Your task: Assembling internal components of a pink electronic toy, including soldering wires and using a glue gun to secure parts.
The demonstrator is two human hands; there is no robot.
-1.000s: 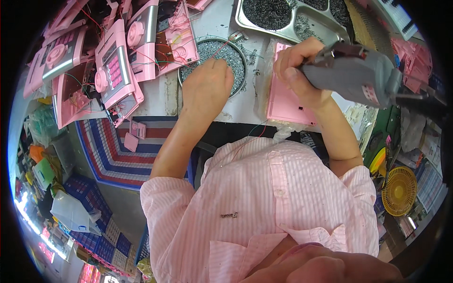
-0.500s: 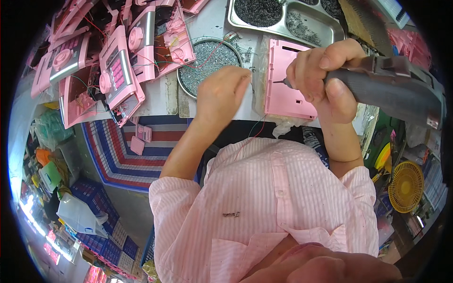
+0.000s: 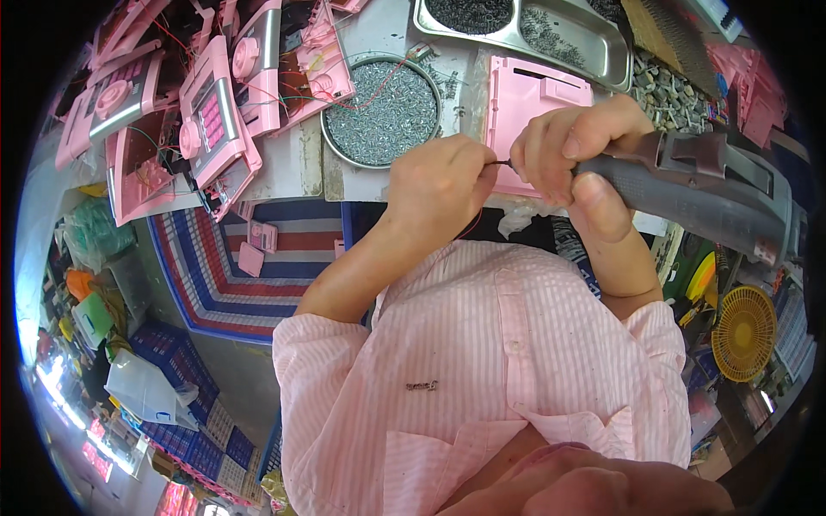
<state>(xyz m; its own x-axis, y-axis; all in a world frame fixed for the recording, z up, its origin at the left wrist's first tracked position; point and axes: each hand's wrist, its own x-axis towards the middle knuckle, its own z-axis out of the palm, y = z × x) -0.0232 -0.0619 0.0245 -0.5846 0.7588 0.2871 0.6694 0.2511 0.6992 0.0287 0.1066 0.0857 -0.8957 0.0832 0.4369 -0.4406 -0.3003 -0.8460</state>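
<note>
The right hand (image 3: pixel 578 153) grips a grey pistol-shaped power driver (image 3: pixel 701 196) above the flat pink plastic panel (image 3: pixel 514 96); the left hand (image 3: pixel 437 191) pinches at its thin dark bit (image 3: pixel 502 162), anything held hidden. Steady alignment matters.

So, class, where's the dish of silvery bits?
In the head view, the dish sits left of top centre, between pink casings and a pink panel, beyond the left hand.

Beside the round metal dish of tiny silver screws (image 3: pixel 366 165), the bare left hand (image 3: pixel 440 185) probably hides the end of the thin dark bit (image 3: pixel 502 162). Right of the dish, the bare right hand (image 3: pixel 585 159) partly covers the flat pink plastic panel (image 3: pixel 516 95).
</note>
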